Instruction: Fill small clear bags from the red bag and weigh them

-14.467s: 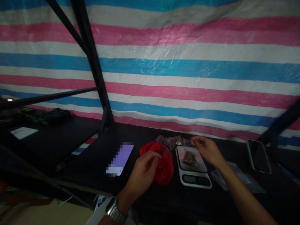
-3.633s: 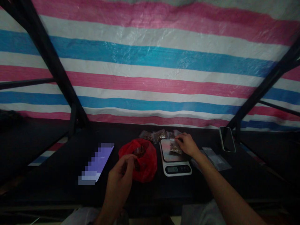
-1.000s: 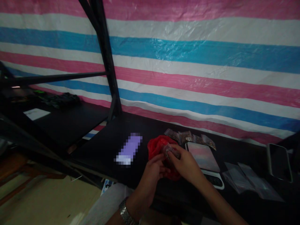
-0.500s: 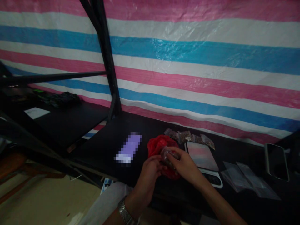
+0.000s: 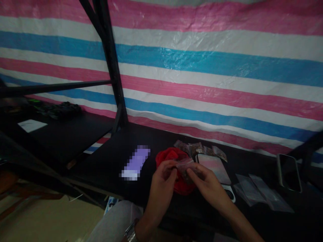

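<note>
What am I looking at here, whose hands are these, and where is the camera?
The camera sits on a person's head and looks down at their own two bare hands; there is no machine. The left hand and right hand together pinch a small clear bag with dark bits inside, above a red plastic bag. Beside it on the black table stands a small scale, with more filled little bags behind it. Empty clear bags and a phone lie further right. A striped tarp hangs behind.

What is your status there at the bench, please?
Left hand and right hand pinching small clear bag. Above red bag. Scale alongside.
</note>
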Motion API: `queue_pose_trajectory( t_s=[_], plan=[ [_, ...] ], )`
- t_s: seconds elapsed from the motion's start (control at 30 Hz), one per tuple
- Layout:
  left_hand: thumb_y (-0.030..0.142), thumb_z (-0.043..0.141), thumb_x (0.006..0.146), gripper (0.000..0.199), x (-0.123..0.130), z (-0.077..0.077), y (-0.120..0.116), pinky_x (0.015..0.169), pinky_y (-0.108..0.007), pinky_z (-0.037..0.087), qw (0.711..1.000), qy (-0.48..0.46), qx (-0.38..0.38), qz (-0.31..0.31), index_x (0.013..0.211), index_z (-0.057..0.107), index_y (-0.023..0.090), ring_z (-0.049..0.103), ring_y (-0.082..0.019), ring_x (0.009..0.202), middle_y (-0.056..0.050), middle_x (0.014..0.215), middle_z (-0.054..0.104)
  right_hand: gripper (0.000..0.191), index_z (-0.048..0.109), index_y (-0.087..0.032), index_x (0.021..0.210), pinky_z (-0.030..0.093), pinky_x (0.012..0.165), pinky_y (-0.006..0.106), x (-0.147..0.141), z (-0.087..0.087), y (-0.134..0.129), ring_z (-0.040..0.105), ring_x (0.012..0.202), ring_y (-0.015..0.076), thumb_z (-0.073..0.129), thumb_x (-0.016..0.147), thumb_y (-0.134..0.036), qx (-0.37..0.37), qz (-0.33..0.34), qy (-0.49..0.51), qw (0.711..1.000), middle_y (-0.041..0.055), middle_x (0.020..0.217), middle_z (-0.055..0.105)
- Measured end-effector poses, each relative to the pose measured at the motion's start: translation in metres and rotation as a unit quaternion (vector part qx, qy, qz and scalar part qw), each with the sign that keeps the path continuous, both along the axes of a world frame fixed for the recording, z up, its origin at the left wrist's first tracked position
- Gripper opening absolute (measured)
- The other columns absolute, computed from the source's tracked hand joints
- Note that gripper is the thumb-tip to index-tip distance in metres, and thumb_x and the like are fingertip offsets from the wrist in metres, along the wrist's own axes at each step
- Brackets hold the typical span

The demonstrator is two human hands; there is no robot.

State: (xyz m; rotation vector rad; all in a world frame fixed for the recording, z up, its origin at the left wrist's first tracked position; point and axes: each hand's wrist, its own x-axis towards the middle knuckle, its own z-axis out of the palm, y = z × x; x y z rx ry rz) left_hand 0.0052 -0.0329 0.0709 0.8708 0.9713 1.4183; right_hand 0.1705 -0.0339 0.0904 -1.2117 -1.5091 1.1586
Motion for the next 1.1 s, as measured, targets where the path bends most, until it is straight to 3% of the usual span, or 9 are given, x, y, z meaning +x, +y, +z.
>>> queue_pose_trajectory(
  t_s=[0.1, 0.2, 0.37, 0.43, 0.6, 0.77, 1.1],
  plan=[
    [0.036, 0.084, 0.076, 0.033, 0.004, 0.002, 0.001, 0.081, -0.029, 0.057, 1.000, -0.015, 0.016, -0.011, 0.102, 0.073, 0.020, 0.072, -0.020, 0.090, -0.005, 0.098, 0.078, 0.036, 0.076, -0.026, 0.104, 0.053, 0.104, 0.039, -0.002, 0.008, -0.009, 0.073, 0.102, 0.0234, 0.070, 0.093, -0.060, -0.002, 0.024, 0.054, 0.998, 0.0055, 0.112, 0.079],
    [0.045, 0.082, 0.080, 0.030, 0.006, 0.003, 0.001, 0.077, -0.028, 0.057, 0.998, 0.027, 0.032, -0.042, 0.091, 0.077, 0.018, 0.071, -0.020, 0.083, -0.005, 0.088, 0.077, 0.039, 0.075, -0.027, 0.109, 0.053, 0.103, 0.037, -0.003, 0.011, -0.012, 0.072, 0.101, 0.0220, 0.072, 0.091, -0.061, 0.004, 0.012, 0.076, 0.997, 0.0052, 0.110, 0.078],
    [0.050, 0.079, 0.082, 0.032, 0.007, 0.007, 0.000, 0.073, -0.028, 0.057, 0.995, 0.072, 0.068, -0.029, 0.086, 0.077, 0.019, 0.071, -0.019, 0.077, -0.003, 0.083, 0.077, 0.045, 0.071, -0.022, 0.091, 0.054, 0.074, 0.030, 0.003, 0.009, -0.007, 0.067, 0.080, 0.0209, 0.077, 0.084, -0.066, 0.059, -0.106, 0.082, 0.989, 0.0031, 0.084, 0.073],
    [0.051, 0.077, 0.084, 0.032, 0.009, 0.010, 0.001, 0.074, -0.028, 0.057, 0.991, 0.094, 0.088, -0.040, 0.089, 0.077, 0.019, 0.071, -0.018, 0.078, -0.003, 0.084, 0.077, 0.047, 0.071, -0.021, 0.087, 0.052, 0.070, 0.030, 0.005, 0.008, -0.006, 0.064, 0.074, 0.0201, 0.075, 0.084, -0.068, 0.079, -0.128, 0.065, 0.986, 0.0028, 0.079, 0.070],
    [0.046, 0.072, 0.087, 0.028, 0.014, 0.024, 0.013, 0.075, -0.028, 0.056, 0.969, 0.181, 0.138, -0.097, 0.093, 0.079, 0.019, 0.071, -0.020, 0.081, -0.005, 0.088, 0.078, 0.048, 0.072, -0.021, 0.088, 0.051, 0.068, 0.031, 0.008, 0.009, -0.007, 0.062, 0.073, 0.0211, 0.066, 0.090, -0.068, 0.126, -0.149, -0.004, 0.981, 0.0042, 0.078, 0.070],
    [0.045, 0.069, 0.089, 0.028, 0.021, 0.038, 0.030, 0.067, -0.027, 0.054, 0.964, 0.180, 0.159, -0.114, 0.088, 0.076, 0.018, 0.068, -0.018, 0.073, -0.004, 0.081, 0.075, 0.043, 0.073, -0.021, 0.097, 0.055, 0.075, 0.033, 0.011, 0.011, -0.005, 0.067, 0.081, 0.0229, 0.072, 0.088, -0.063, 0.118, -0.150, 0.029, 0.981, 0.0059, 0.087, 0.075],
    [0.039, 0.071, 0.091, 0.021, 0.015, 0.021, 0.027, 0.077, -0.026, 0.056, 0.961, 0.169, 0.164, -0.147, 0.094, 0.081, 0.021, 0.073, -0.019, 0.085, -0.005, 0.094, 0.080, 0.033, 0.072, -0.022, 0.085, 0.050, 0.070, 0.028, 0.013, 0.015, -0.007, 0.061, 0.076, 0.0187, 0.076, 0.086, -0.055, 0.101, -0.148, 0.032, 0.983, 0.0018, 0.078, 0.069]
  ],
)
